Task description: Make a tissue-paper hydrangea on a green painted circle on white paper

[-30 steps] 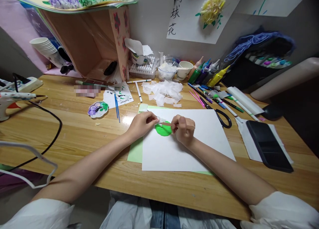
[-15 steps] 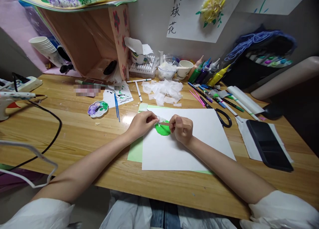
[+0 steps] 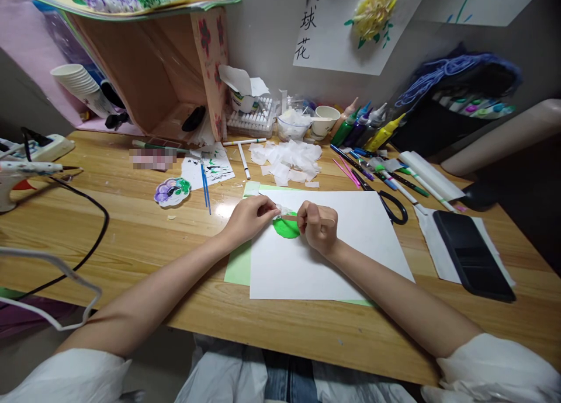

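Note:
A round green disc [image 3: 287, 230] lies on the white paper sheet [image 3: 307, 271], with small crumpled bits of white tissue paper [image 3: 286, 211] along its far edge. My left hand [image 3: 249, 221] is at the disc's left side, thumb and finger pinched on a bit of that tissue. On the other side, my right hand [image 3: 321, 223] is closed around a thin brownish stick [image 3: 289, 218], whose tip points left across the disc toward my left fingertips. The exact contact between stick and tissue is too small to make out.
Torn tissue pieces [image 3: 289, 159] lie behind the sheet. Black-handled scissors [image 3: 394, 209] and a phone [image 3: 471, 254] are to the right, paint bottles [image 3: 363, 128] at the back. Leftward are a paint palette [image 3: 172, 191], brushes [image 3: 205, 187] and a glue gun [image 3: 26, 172] with cable.
My right hand has shifted very slightly to the left with the stick. My left hand and the disc look practically the same.

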Demonstrator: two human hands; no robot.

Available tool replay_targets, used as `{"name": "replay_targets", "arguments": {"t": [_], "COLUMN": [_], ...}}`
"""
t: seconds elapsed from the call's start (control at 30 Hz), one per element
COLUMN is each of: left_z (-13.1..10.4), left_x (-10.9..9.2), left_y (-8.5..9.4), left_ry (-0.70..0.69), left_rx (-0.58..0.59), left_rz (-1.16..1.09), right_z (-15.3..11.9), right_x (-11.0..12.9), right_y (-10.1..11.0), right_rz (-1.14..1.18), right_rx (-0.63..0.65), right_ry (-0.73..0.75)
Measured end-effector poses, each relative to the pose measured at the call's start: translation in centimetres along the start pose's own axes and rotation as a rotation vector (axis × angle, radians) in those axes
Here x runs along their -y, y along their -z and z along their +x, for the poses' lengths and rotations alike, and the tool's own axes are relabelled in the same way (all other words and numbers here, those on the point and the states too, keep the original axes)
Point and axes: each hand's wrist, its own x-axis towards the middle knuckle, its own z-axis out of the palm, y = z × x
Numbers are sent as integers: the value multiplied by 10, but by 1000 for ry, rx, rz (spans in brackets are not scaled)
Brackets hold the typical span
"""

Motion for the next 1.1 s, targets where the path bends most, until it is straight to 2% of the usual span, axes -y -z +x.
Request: {"name": "replay_targets", "arguments": {"t": [0.13,0.43,0.53,0.8,0.97,1.1], "left_z": [0,1,1,1,1,2], "left_x": [0,-1,0,-2,-4,-2], "left_y": [0,0,0,2,7,13], "left_ry": [10,11,3,17,43,51], "left_rx": [-8,1,1,11,26,89], "left_rz": [-24,-24,-20,-33,-58,-47], "right_z": [-2,0,0,2,-3,-4], "right_x": [1,-2,-2,-4,-4,-7], "right_y": [2,0,0,-3,-1,0], "right_rz": [57,21,26,131,147,194], "right_rx": [-30,30,9,-54,-84,-106], "right_ry": [-76,-30,-53,-235,-174,-180]}}
